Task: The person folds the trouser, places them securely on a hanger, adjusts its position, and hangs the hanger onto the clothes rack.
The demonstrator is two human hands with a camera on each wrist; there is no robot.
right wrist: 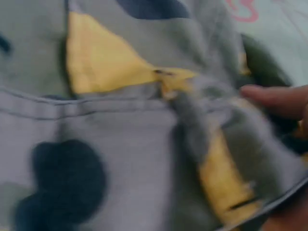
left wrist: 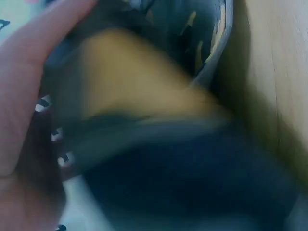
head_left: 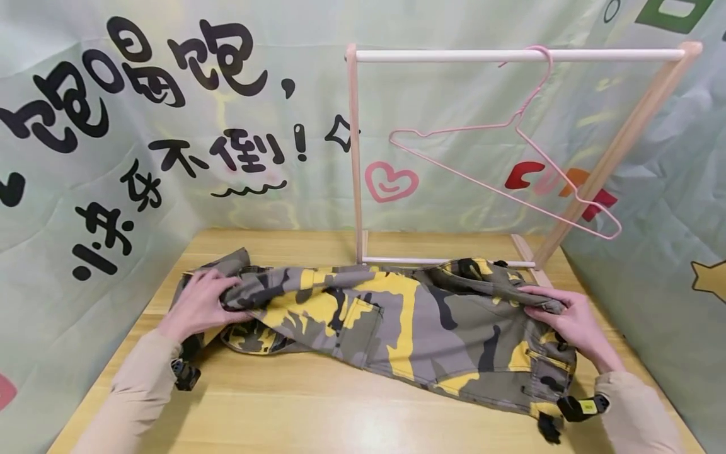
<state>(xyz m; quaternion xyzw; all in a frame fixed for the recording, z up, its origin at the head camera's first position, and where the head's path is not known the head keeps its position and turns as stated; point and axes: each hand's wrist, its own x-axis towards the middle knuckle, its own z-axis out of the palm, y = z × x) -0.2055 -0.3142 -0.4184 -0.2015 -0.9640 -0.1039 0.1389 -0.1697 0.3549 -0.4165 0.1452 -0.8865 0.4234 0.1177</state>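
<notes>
A pair of grey, yellow and black camouflage trousers (head_left: 408, 328) lies lengthwise across the table, rumpled, with a patch pocket (head_left: 362, 328) on the near side. At the narrower left end my left hand (head_left: 201, 302) grips a fold of the cloth, thumb and fingers on either side. My right hand (head_left: 573, 318) pinches the upper edge at the wider right end. Up close in the right wrist view, the cloth (right wrist: 125, 159) shows a stitched seam and a narrow strip, with the thumb over its edge. Blurred fabric (left wrist: 139, 77) fills most of the left wrist view.
Behind the trousers stands a small garment rack (head_left: 454, 57) with a white rail and wooden posts. A pink hanger (head_left: 454, 165) hangs tilted from the rail. Printed cloth walls (head_left: 255, 208) enclose the wooden table (head_left: 340, 410) at the back and sides.
</notes>
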